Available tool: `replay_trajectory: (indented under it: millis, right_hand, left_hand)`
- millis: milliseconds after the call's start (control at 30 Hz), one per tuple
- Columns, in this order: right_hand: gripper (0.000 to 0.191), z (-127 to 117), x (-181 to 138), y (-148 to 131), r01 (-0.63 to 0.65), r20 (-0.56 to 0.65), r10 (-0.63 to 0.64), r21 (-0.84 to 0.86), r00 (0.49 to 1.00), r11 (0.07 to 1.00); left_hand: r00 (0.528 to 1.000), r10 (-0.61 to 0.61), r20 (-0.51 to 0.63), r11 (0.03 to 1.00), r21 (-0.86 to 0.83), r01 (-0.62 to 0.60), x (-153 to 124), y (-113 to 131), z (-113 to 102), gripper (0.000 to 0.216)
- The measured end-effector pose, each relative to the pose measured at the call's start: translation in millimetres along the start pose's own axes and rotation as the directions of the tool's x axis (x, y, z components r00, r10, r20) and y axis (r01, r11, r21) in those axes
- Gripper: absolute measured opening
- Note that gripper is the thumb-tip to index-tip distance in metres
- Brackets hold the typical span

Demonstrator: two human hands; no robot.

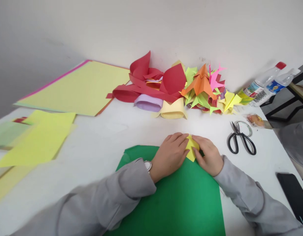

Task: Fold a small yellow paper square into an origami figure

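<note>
My left hand (170,154) and my right hand (208,154) meet over a small folded yellow paper (191,148). Both press it with fingers held together, pinching its edges down onto a green sheet (181,196) that lies on the white table (117,131). Most of the yellow piece is hidden under my fingers. A watch shows at my left wrist. Both arms wear grey sleeves.
A heap of folded paper shapes (198,88) and red curled strips (146,82) sits by the wall. Black scissors (241,141) lie to the right, near two plastic bottles (267,83). Yellow sheets (43,137) and a paper stack (79,87) are left. A dark phone (292,193) lies at the right edge.
</note>
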State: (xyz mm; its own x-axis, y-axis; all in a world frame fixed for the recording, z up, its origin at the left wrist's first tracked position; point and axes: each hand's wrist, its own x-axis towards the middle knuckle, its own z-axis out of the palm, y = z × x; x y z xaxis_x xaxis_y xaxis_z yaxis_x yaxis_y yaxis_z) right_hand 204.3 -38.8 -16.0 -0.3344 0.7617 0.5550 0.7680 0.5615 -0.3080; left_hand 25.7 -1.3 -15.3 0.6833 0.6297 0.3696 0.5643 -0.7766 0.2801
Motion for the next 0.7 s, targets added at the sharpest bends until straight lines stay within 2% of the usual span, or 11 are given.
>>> replay_trajectory:
  millis: [200,300,433,700]
  right_hand:
    - [0.058,4.4,-3.2,-0.4,0.148,0.019,-0.148,-0.005,0.989,0.989]
    - [0.059,2.6,-5.1,-1.6,0.070,0.030,-0.070,0.015,0.997,0.997]
    - [0.053,-3.4,-5.5,-4.4,-0.063,-0.026,0.065,0.085,0.998,0.994]
    - [0.044,-5.6,-6.9,-0.7,-0.087,-0.038,0.086,-0.036,0.996,0.996]
  left_hand:
    - [1.000,-0.015,0.002,1.000,0.013,0.015,-0.4,0.4,0.5,0.029]
    - [1.000,-0.019,0.005,1.000,-0.004,0.019,-0.1,0.9,-0.2,0.031]
    - [0.999,-0.037,0.025,0.999,-0.010,0.038,0.7,1.9,-2.1,0.039]
    - [0.998,-0.022,0.056,1.000,0.014,0.021,1.3,1.6,-4.1,0.035]
